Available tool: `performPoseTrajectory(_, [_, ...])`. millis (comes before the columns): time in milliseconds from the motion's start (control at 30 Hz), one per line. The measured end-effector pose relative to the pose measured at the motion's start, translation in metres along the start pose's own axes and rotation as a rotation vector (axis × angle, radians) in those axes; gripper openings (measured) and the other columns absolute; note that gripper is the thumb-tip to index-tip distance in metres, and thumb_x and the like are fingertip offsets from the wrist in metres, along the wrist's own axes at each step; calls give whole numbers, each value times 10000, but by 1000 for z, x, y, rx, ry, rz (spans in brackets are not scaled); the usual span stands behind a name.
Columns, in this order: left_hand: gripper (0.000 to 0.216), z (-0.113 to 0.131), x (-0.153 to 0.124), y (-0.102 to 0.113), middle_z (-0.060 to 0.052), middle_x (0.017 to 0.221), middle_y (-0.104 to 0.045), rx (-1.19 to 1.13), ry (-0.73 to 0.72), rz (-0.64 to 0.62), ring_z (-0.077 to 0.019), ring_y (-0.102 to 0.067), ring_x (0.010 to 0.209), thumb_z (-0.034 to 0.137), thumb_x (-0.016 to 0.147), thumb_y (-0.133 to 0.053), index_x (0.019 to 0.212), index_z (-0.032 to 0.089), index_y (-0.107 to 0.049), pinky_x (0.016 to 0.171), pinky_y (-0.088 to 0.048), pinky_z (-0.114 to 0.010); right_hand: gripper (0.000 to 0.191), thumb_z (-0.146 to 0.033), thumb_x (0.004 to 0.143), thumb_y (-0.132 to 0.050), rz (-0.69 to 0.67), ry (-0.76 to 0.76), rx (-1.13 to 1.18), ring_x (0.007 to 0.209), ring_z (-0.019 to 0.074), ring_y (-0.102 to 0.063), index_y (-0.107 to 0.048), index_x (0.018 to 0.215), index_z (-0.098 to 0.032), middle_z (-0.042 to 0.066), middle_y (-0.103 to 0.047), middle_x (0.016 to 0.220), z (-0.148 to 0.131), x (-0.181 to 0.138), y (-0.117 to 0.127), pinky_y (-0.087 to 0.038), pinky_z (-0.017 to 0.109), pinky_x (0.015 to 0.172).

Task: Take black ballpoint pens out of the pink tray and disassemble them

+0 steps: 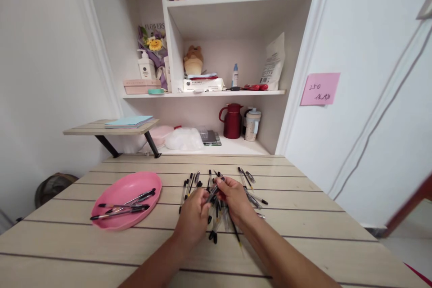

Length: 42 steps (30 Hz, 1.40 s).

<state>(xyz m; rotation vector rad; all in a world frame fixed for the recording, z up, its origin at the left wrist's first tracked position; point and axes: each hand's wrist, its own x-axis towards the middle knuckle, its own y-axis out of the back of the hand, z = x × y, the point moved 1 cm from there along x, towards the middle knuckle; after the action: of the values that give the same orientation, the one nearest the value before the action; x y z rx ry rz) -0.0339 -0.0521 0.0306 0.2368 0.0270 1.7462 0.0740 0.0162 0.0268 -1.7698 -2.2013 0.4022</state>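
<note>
A clear pen with a black cap [213, 192] is held between my two hands over the table. My left hand [193, 213] has its fingers closed on the lower end of the pen. Thumb and fingers of my right hand [237, 197] pinch the upper end near the cap. Beneath and around both hands lies a loose heap of pen parts [225, 220]: clear barrels, black caps and thin refills, partly hidden by the hands. To the left, a pink plate [130, 185] bears several black-capped pens [126, 210].
The slatted wooden table [303, 229] runs up to a white shelf unit [236, 95]. At its back left stands a small raised shelf [91, 127] with blue paper on top. A red jug [232, 121] and a cup [252, 125] stand behind the table.
</note>
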Motion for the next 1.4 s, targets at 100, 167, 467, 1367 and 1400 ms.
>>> performPoseTrajectory(100, [96,1,2,7,34,604,-478,-278,282,-207,-25,-315,367,222,696,-561,753,175,-500,340,-167,-139,304,-403,568,-720,-128,-82,119,455,66,-460,-612,684,-144,-3,-598,587,0,1,8,-362,198,456])
performPoseTrajectory(167, [147,4,3,13,41,591,-464,-501,452,-387,2,-232,346,233,697,-581,802,161,-506,338,-81,-127,302,-385,584,-721,-223,-108,199,525,79,-510,-627,739,-143,17,-619,650,-4,0,11,-400,203,514])
performPoseTrajectory(467, [199,-11,3,5,38,570,-529,-389,279,-258,-11,-289,301,275,714,-562,868,156,-522,300,-144,-145,352,-430,588,-706,-193,-117,103,481,84,-504,-564,741,-147,-17,-580,575,-1,0,6,-402,208,469])
performPoseTrajectory(1367, [210,0,-4,0,22,606,-529,-681,418,-332,28,-198,328,194,720,-579,917,138,-533,313,-82,-98,263,-342,594,-723,-151,-1,165,459,68,-484,-577,641,-128,-15,-565,543,4,-3,9,-401,195,484])
performPoseTrajectory(1400, [247,1,-4,4,19,625,-529,-747,452,-372,34,-180,334,182,714,-587,951,139,-535,317,-69,-96,261,-336,602,-719,-190,-11,224,501,87,-520,-594,700,-130,1,-591,590,3,-3,9,-422,209,507])
